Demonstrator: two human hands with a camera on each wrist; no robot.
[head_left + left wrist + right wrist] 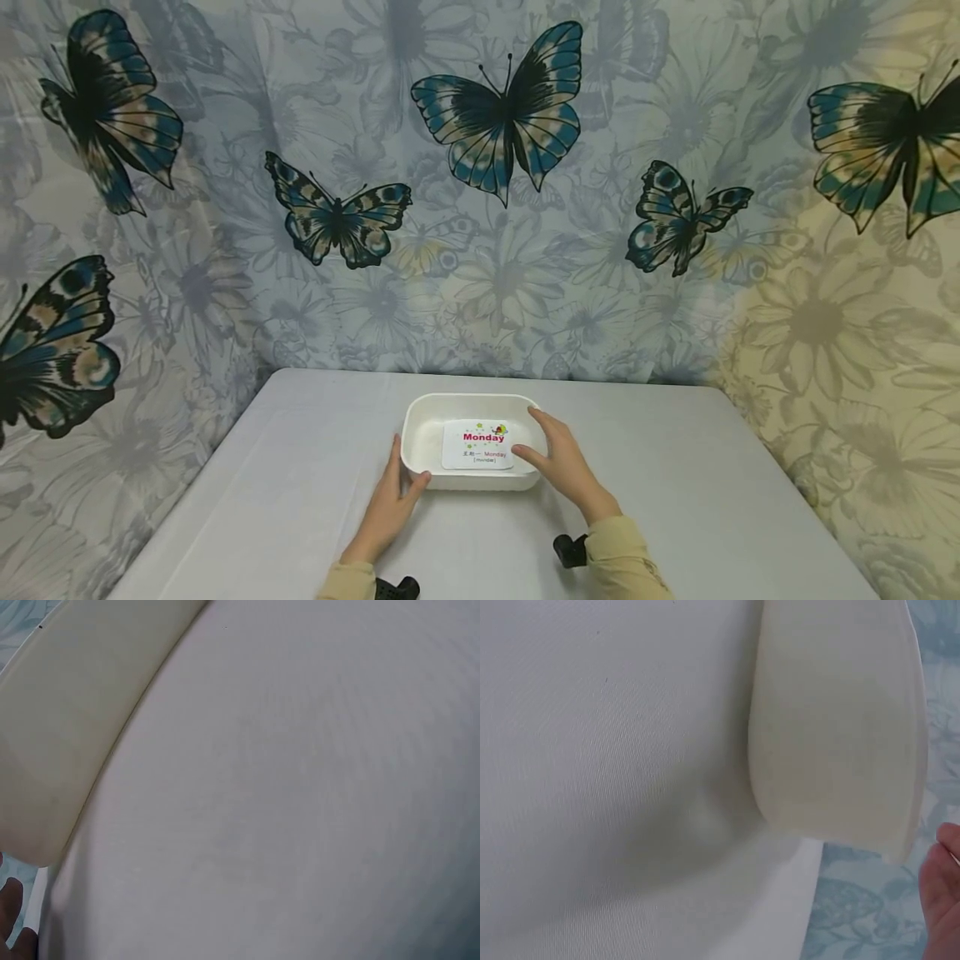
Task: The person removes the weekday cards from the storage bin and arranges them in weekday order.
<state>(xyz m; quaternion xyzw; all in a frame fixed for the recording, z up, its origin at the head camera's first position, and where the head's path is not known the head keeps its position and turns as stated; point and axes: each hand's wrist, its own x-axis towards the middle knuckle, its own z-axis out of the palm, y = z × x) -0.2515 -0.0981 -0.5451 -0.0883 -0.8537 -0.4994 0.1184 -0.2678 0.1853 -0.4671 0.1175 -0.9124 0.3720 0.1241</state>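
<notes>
the left hand (387, 510) is at the near left corner of a white tub (480, 482), its fingers straight by the side and its thumb at the front. the right hand (567, 467) is over the right end, with thumb and pointing finger spread apart; it's hard to tell if the thumb touches the card (477, 450) inside the tub. the tub sits on the white table (675, 475). it looks light, smooth and a bit bendy, so it may slip; the short ends, under the rim, seem best to hold. the card looks thin, so pinching an edge should work. it says "monday" in big red letters, then again smaller, with sound marks and blurry chinese writing. behind is a butterfly wall (510, 308).
</notes>
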